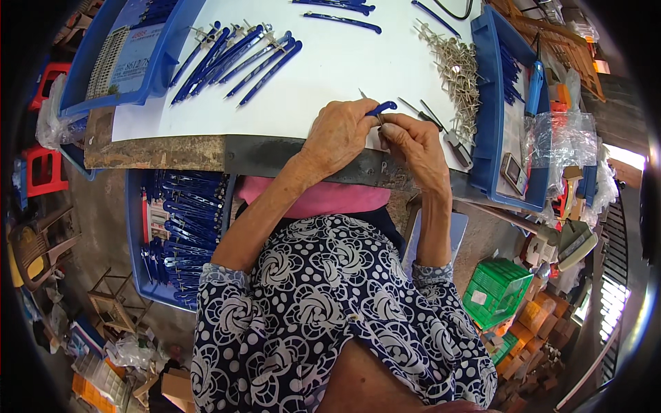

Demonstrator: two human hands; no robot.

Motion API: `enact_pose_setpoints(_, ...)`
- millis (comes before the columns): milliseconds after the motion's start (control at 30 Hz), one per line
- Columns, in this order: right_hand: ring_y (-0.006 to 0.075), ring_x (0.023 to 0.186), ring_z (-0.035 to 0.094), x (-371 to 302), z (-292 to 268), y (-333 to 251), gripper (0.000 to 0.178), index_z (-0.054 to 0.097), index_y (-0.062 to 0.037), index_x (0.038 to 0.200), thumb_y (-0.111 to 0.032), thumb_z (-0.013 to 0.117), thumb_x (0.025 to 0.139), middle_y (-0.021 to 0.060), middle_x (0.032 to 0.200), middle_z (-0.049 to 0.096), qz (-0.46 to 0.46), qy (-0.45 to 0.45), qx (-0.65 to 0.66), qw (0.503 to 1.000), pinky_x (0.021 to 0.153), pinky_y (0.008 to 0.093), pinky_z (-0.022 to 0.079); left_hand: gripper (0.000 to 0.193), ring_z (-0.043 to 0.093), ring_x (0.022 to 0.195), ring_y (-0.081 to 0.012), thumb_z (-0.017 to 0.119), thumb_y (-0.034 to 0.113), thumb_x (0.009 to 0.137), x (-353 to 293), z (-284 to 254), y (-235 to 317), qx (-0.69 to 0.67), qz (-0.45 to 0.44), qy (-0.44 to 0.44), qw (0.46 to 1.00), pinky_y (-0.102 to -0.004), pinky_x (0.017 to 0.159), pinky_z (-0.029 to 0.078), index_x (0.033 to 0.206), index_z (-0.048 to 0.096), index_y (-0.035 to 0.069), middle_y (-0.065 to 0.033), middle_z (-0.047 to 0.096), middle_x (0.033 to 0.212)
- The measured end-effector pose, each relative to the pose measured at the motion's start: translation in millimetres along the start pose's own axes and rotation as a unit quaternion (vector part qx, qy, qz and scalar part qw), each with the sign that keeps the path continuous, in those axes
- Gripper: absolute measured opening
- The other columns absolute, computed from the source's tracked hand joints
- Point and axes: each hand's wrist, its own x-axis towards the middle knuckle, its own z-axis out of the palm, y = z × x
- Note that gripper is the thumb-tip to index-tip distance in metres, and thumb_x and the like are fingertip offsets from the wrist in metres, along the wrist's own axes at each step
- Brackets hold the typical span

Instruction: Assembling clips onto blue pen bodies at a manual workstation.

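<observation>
My left hand (339,136) is closed around a slender blue plastic stick (383,108) with a rounded, bent end; a thin metal tip shows beyond the fingers. Right beside it, my right hand (416,148) pinches a small metal piece (379,120) against the stick near that end, partly hidden by the fingers. Both hands are over the table's near edge. To their right lie thin dark-handled tools (456,148). A heap of small metal pieces (456,79) lies beyond. At the left, several blue sticks with metal pieces attached (237,58) lie in a fan.
White sheeting (289,82) covers the tabletop. Blue bins stand at the left (160,65) and right (487,110), the latter with a blue screwdriver-like tool (534,88) at its rim. Below the table edge, another blue bin (138,237) holds many blue sticks. More sticks (341,22) lie farther back.
</observation>
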Motion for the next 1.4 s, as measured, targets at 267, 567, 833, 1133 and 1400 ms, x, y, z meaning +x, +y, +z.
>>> enact_pose_setpoints(267,0.0019,0.049,0.038,5,4,5,0.020,0.062,0.0002,0.088,-0.017,0.063,0.078,-0.0027,0.061,0.051,-0.033,0.022,-0.026,0.999,0.043,0.0171,0.027,0.017,0.047,0.052,-0.0164,0.051,0.010,0.081,2,-1,-2,0.002,-0.010,-0.002,1.000,-0.0297,0.053,0.040,0.089,0.057,-0.003,-0.0141,0.054,0.062)
enact_pose_setpoints(567,0.0023,0.049,0.037,10,1,10,0.022,0.061,0.0002,0.088,-0.017,0.066,0.075,-0.0031,0.061,0.051,-0.056,0.038,-0.065,0.996,0.044,0.0171,0.028,0.018,0.047,0.053,-0.0151,0.051,0.012,0.081,4,-4,4,-0.006,-0.025,-0.010,1.000,-0.0295,0.052,0.039,0.089,0.057,-0.004,-0.0131,0.053,0.061)
enact_pose_setpoints(833,0.0015,0.047,0.035,7,3,0,0.019,0.060,-0.0014,0.084,-0.015,0.067,0.073,-0.0051,0.058,0.048,0.019,0.020,0.023,0.999,0.042,0.0167,0.024,0.019,0.047,0.054,-0.0141,0.050,0.011,0.081,4,-4,0,-0.008,-0.010,-0.013,1.000,-0.0282,0.053,0.040,0.090,0.058,-0.003,-0.0117,0.054,0.062)
enact_pose_setpoints(1133,0.0017,0.048,0.037,8,4,4,0.020,0.061,0.0004,0.085,-0.016,0.066,0.075,-0.0034,0.060,0.049,0.004,0.031,-0.001,1.000,0.043,0.0165,0.025,0.019,0.049,0.057,-0.0224,0.049,0.013,0.082,8,-13,7,-0.051,-0.022,-0.043,0.998,-0.0329,0.055,0.040,0.086,0.057,-0.003,-0.0152,0.054,0.063)
enact_pose_setpoints(1400,0.0020,0.048,0.037,4,0,4,0.019,0.061,0.0018,0.090,-0.013,0.062,0.078,-0.0016,0.064,0.051,0.008,0.009,0.047,0.999,0.042,0.0159,0.025,0.018,0.044,0.052,-0.0134,0.051,0.015,0.083,6,-11,2,-0.005,0.011,-0.026,1.000,-0.0274,0.051,0.038,0.087,0.057,-0.001,-0.0101,0.050,0.059)
